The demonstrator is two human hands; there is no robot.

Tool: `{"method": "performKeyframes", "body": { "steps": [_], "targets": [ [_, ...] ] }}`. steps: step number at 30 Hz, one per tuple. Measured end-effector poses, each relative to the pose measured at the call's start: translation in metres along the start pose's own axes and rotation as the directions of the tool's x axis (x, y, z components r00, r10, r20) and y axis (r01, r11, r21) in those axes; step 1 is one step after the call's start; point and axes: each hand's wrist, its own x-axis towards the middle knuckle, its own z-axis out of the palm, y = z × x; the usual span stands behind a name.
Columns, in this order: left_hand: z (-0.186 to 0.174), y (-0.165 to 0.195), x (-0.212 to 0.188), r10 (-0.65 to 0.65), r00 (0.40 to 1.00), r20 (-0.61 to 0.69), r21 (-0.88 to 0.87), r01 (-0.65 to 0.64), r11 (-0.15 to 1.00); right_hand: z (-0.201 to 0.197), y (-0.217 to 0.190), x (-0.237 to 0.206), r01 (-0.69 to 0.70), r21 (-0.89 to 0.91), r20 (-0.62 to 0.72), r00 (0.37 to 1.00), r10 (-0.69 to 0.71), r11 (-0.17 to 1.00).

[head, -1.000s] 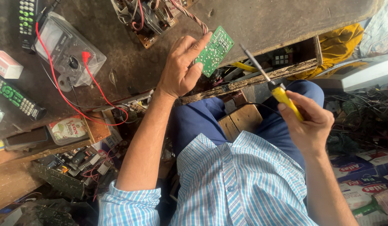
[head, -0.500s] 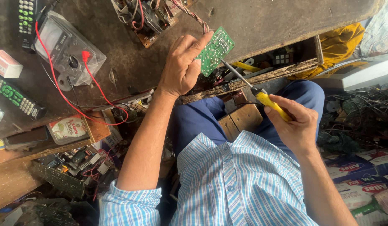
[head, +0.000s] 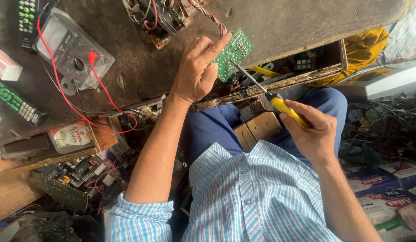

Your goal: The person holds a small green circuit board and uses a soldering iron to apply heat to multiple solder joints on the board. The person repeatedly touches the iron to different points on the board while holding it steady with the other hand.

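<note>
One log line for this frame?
left hand: holds green circuit board | right hand: grips yellow-handled screwdriver | tip on board | worn workbench

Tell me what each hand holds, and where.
Left hand: small green circuit board, gripped by its lower edge. Right hand: yellow-handled screwdriver, held by the handle.

The person is wearing a short-sleeved, light blue and white checked cotton shirt point(head: 257, 197) with a buttoned front placket, sleeves ending above the elbows, and plain blue trousers point(head: 208, 130).
</note>
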Motion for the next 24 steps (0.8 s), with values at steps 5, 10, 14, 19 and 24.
{"method": "performKeyframes", "body": {
  "steps": [5, 10, 14, 19, 24],
  "targets": [
    [0.000, -0.002, 0.000, 0.005, 1.000, -0.011, -0.014, -0.005, 1.000, 0.003, -0.002, 0.004, -0.014, -0.035, -0.002, 1.000, 0.014, 0.999],
    [0.000, -0.003, -0.001, -0.011, 1.000, -0.008, -0.020, 0.011, 1.000, 0.002, -0.001, 0.007, 0.014, -0.011, 0.016, 1.000, -0.014, 1.000],
    [-0.002, -0.004, -0.002, 0.003, 1.000, -0.014, -0.019, -0.003, 1.000, -0.006, 0.001, 0.015, -0.029, 0.025, 0.066, 0.997, 0.028, 0.999],
    [-0.002, -0.005, -0.001, -0.013, 1.000, -0.013, -0.035, 0.012, 0.999, -0.025, 0.002, 0.039, 0.035, -0.049, 0.139, 0.990, -0.028, 0.998],
    [-0.001, -0.009, -0.001, 0.006, 1.000, -0.023, -0.067, -0.007, 0.998, -0.043, 0.000, 0.055, 0.087, -0.107, 0.198, 0.978, -0.065, 0.990]
  ]
}}
